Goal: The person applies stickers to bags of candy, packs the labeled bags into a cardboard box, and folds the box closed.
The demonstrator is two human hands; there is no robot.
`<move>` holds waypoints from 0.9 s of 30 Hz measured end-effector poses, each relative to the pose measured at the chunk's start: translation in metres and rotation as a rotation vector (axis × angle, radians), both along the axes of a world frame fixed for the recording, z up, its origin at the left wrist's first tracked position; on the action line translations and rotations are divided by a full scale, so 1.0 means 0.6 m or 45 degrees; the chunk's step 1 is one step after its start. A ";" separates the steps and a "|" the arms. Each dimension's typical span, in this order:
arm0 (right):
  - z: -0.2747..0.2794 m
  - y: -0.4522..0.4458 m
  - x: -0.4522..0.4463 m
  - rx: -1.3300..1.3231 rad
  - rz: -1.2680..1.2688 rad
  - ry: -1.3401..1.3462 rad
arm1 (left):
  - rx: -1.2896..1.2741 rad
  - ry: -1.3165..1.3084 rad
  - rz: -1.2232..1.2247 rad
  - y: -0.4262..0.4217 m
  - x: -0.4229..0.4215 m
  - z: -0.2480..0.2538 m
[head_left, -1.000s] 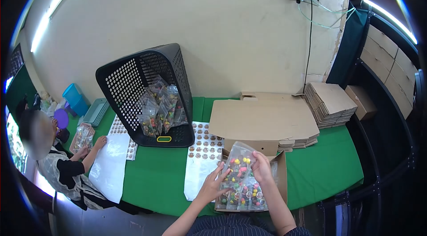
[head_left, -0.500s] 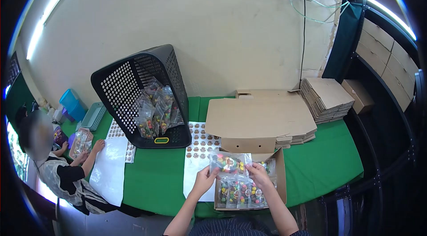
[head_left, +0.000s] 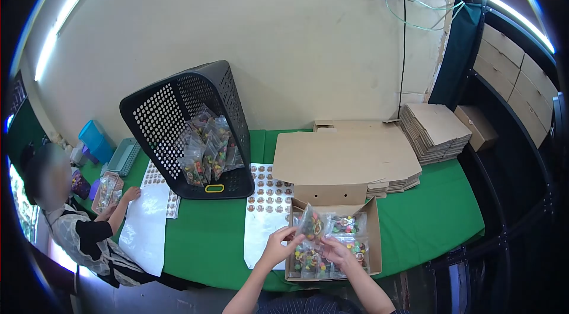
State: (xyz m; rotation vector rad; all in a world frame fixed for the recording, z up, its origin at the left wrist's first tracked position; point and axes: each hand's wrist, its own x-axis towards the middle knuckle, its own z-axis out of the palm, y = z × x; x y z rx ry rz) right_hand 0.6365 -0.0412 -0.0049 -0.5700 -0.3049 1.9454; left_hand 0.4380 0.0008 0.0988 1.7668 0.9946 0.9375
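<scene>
A clear plastic bag of colourful candies (head_left: 313,223) with a round sticker is tilted above an open cardboard box (head_left: 374,243). My left hand (head_left: 281,246) is closed on the bag's lower left edge. At the bag's lower right, the fingers of my right hand (head_left: 338,251) close on its bottom edge. Inside the box lie several similar candy bags (head_left: 347,224), some partly hidden by my hands. To the left of the box, a sheet of round stickers (head_left: 261,225) lies partly under it.
A black perforated basket (head_left: 237,130) lies tipped with several candy bags inside. Flattened cardboard boxes (head_left: 349,157) and another cardboard stack (head_left: 435,130) are behind the box. At the left, a co-worker (head_left: 89,234) stands beside white sheets (head_left: 145,225) on the green-covered table (head_left: 201,243).
The candy bag has turned from lying level to a steep tilt. Both hands have come closer together and slightly lower, uncovering more bags at the back of the box.
</scene>
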 end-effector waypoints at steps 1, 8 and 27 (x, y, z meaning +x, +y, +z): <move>0.011 0.001 0.003 0.030 -0.004 -0.075 | -0.027 0.037 0.031 0.001 -0.006 -0.009; 0.002 0.038 0.075 -0.019 -0.234 -0.489 | -0.143 0.102 0.094 -0.008 -0.014 -0.102; -0.101 0.109 0.007 0.227 -0.574 -2.616 | 0.099 0.343 0.236 -0.062 0.016 -0.221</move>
